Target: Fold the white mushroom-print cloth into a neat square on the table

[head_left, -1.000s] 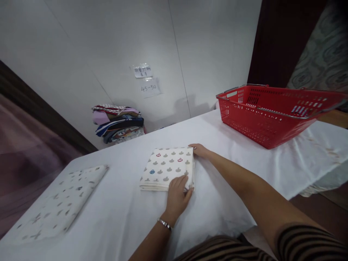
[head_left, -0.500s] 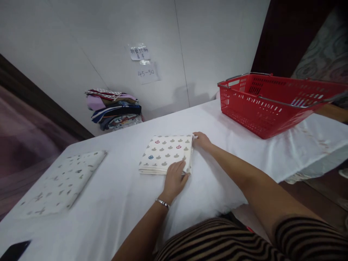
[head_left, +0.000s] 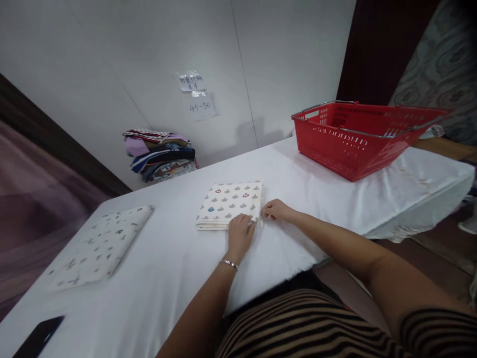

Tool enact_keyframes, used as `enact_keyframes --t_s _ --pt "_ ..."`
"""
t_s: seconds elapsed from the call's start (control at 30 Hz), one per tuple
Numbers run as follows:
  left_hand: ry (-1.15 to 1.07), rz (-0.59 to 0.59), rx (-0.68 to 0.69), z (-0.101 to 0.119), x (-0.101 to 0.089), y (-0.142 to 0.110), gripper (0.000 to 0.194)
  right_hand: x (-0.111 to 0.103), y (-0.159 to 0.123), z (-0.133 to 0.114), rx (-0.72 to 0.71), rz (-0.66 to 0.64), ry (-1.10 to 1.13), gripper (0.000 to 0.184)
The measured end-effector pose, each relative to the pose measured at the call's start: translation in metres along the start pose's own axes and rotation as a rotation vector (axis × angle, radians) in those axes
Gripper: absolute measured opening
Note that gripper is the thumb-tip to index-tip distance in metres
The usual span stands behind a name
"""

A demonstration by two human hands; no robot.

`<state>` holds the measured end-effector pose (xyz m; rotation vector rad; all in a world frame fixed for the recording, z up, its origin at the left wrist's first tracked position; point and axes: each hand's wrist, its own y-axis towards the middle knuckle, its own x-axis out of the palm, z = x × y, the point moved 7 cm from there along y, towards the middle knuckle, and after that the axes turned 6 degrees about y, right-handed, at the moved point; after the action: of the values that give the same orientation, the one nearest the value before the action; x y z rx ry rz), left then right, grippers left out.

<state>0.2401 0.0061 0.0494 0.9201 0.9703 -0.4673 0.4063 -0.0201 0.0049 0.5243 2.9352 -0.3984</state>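
A folded white cloth with grey, red and blue mushroom-like prints lies on the table in the middle of the head view. My left hand is closed on its front right part, with bent fingers over the top and the thumb near the corner. At the cloth's right edge, my right hand has its fingers curled in a pinch; the fingertips are at the edge, partly hidden. Several layers show along the front fold.
A second folded printed cloth lies to the left, with a dark phone nearer me. The red basket stands at the back right of the white-covered table. Stacked clothes sit beyond the far edge by the wall.
My right hand has come from the far right corner toward me along the cloth's right edge. My left hand's fingers are more bent at the front. The camera view has shifted slightly.
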Motion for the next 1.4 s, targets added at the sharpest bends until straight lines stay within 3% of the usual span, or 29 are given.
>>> enact_keyframes --t_s 0.3,0.5,0.67,0.8,0.87,0.97,1.03,1.13,1.27,1.4 --pt "-0.005 -0.025 -0.043 0.0 -0.002 0.005 0.019 0.014 0.004 0.009 0.152 0.013 0.06 0.023" --pt "0.045 -0.019 -0.025 0.003 0.001 0.002 0.018 0.016 0.008 0.012 0.126 0.053 0.073 0.022" --pt "0.104 0.022 0.084 0.012 0.005 -0.007 0.016 0.016 0.005 0.014 0.114 0.041 0.058 0.02" --pt "0.149 0.029 0.115 0.015 0.006 -0.011 0.017 0.012 -0.003 0.001 0.054 0.074 -0.012 0.018" --pt "0.158 0.017 0.117 0.017 0.008 -0.011 0.017 0.013 -0.01 -0.016 -0.053 0.127 -0.071 0.011" --pt "0.15 0.004 0.092 0.017 0.01 -0.01 0.018 0.028 -0.025 -0.052 -0.394 0.163 -0.192 0.013" --pt "0.133 0.001 0.07 0.015 0.01 -0.01 0.02 0.048 -0.037 -0.067 -0.6 0.091 -0.26 0.02" --pt "0.075 -0.029 0.105 0.01 0.005 -0.015 0.028 0.076 -0.046 -0.063 -0.69 -0.111 -0.347 0.022" --pt "0.05 -0.01 0.128 -0.022 -0.014 -0.027 0.035 0.081 -0.046 -0.044 -0.729 -0.202 -0.39 0.027" --pt "0.102 0.118 -0.118 -0.093 -0.042 -0.033 0.027 0.077 -0.048 -0.037 -0.817 -0.168 -0.532 0.035"
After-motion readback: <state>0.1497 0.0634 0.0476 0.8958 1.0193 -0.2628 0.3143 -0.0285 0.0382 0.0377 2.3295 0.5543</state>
